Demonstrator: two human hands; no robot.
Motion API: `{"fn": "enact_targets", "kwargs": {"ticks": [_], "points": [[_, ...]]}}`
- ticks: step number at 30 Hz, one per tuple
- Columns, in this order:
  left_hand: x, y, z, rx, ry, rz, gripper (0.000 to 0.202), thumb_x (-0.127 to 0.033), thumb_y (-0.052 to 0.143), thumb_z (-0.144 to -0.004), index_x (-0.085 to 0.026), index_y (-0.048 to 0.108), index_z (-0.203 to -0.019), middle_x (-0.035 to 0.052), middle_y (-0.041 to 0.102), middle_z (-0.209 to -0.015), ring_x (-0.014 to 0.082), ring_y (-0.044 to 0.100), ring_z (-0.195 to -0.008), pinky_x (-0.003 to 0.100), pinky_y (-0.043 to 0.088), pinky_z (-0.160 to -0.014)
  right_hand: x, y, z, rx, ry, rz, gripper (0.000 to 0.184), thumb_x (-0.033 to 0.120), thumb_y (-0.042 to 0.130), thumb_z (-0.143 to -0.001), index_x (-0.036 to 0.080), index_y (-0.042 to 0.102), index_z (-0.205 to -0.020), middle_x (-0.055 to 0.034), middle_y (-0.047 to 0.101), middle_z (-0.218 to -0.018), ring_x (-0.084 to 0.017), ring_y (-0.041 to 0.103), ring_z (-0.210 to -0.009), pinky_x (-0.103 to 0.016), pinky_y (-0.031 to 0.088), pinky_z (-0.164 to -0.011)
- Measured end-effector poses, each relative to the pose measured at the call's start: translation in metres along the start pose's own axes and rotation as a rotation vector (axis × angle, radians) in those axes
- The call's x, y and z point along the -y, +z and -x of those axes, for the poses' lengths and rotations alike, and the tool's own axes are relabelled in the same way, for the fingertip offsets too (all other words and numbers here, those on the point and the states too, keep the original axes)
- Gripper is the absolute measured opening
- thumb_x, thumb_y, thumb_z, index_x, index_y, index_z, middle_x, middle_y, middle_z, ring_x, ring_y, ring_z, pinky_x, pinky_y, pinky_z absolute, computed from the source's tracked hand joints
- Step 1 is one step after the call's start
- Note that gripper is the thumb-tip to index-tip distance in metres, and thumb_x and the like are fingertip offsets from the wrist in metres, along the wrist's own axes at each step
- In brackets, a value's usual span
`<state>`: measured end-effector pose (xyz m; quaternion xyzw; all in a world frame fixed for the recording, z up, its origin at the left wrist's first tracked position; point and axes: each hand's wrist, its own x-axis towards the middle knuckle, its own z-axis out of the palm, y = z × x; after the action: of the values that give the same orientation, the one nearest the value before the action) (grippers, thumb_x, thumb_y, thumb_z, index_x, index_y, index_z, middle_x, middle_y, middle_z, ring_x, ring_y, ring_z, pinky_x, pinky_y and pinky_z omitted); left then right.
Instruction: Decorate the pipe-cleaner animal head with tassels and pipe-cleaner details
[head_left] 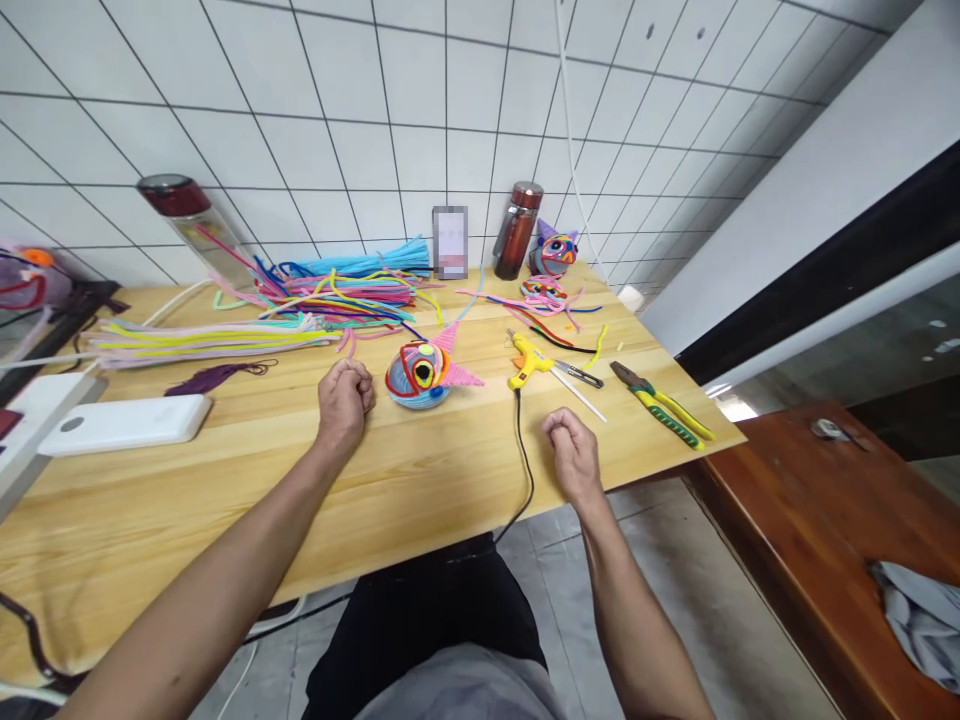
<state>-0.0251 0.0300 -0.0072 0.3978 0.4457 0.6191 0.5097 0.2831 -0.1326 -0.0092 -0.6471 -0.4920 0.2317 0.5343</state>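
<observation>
From where I stand, the figure (415,388) sits left of the glue gun (531,362), the curled left hand (345,400) farther left, the fisted right hand (573,452) nearer the person. Neither visibly holds anything. It looks light, soft; I'd cup its body, sparing the horns (462,376).

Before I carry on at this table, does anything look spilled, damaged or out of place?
Nothing looks spilled or damaged. The yellow glue gun lies on its side on the tabletop, and the pipe cleaners look untidy, some strands crossing.
</observation>
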Motion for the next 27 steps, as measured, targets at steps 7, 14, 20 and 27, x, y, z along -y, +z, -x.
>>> {"fn": "enact_targets", "kwargs": {"ticks": [7, 14, 20, 27], "points": [[-0.005, 0.008, 0.005, -0.007, -0.03, -0.046, 0.007, -0.026, 0.056, -0.069, -0.023, 0.052, -0.065, -0.0097, 0.031, -0.042, 0.0077, 0.022, -0.034, 0.019, 0.016, -0.037, -0.005, -0.002, -0.002, 0.049, 0.026, -0.031, 0.019, 0.036, 0.053, -0.083, 0.024, 0.067, -0.08, 0.0053, 0.048, -0.059, -0.016, 0.042, -0.056, -0.031, 0.031, -0.055], [-0.001, 0.006, 0.003, -0.037, -0.026, -0.077, 0.006, -0.026, 0.057, -0.072, -0.022, 0.056, -0.068, -0.0097, 0.034, -0.043, 0.008, 0.023, -0.035, 0.02, 0.016, -0.037, -0.001, 0.003, -0.002, -0.017, 0.043, -0.081, 0.026, 0.049, 0.072, -0.084, 0.025, 0.061, -0.082, 0.0079, 0.043, -0.061, -0.015, 0.038, -0.057, -0.031, 0.031, -0.056], [-0.002, 0.006, 0.002, -0.029, -0.019, -0.062, 0.004, -0.027, 0.056, -0.07, -0.023, 0.055, -0.07, -0.0109, 0.033, -0.042, 0.0082, 0.022, -0.034, 0.02, 0.014, -0.036, 0.001, 0.002, -0.002, -0.03, 0.016, -0.07, 0.036, 0.048, 0.066, -0.091, 0.027, 0.047, -0.069, 0.0071, 0.043, -0.062, -0.016, 0.04, -0.06, -0.032, 0.035, -0.061], [0.0, 0.004, -0.001, -0.019, -0.028, -0.077, 0.008, -0.028, 0.055, -0.066, -0.023, 0.058, -0.071, -0.0103, 0.037, -0.042, 0.0083, 0.023, -0.033, 0.02, 0.016, -0.035, 0.008, 0.005, -0.002, -0.039, -0.011, -0.109, 0.038, 0.049, 0.057, -0.101, 0.027, 0.05, -0.07, 0.0053, 0.051, -0.06, -0.018, 0.047, -0.06, -0.033, 0.04, -0.063]]}}
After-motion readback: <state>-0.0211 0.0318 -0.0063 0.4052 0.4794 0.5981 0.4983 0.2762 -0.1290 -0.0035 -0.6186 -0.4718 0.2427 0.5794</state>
